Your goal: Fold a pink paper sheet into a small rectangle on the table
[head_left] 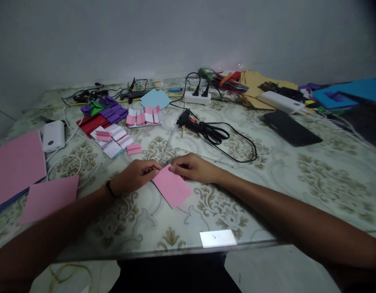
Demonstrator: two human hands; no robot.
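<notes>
A small pink sheet of paper (pixel 173 188) is held just over the patterned tabletop, slanting toward me. My left hand (pixel 135 175) pinches its far left corner between thumb and fingers. The far right corner is gripped by my right hand (pixel 192 167), its thumb on top. Beyond my hands lies a black glue gun (pixel 185 118) with its cord coiled beside it. Folded pink and white paper pieces (pixel 114 138) sit to the far left of my hands, one pink folded strip (pixel 134 148) apart from them.
Larger pink sheets (pixel 15 167) and a white power bank (pixel 53 136) with a cable are at left. Purple folded papers (pixel 113 112), light blue paper (pixel 155 99) and a white power strip (pixel 196 97) stand at the back. A black phone-like slab (pixel 291 128) lies right.
</notes>
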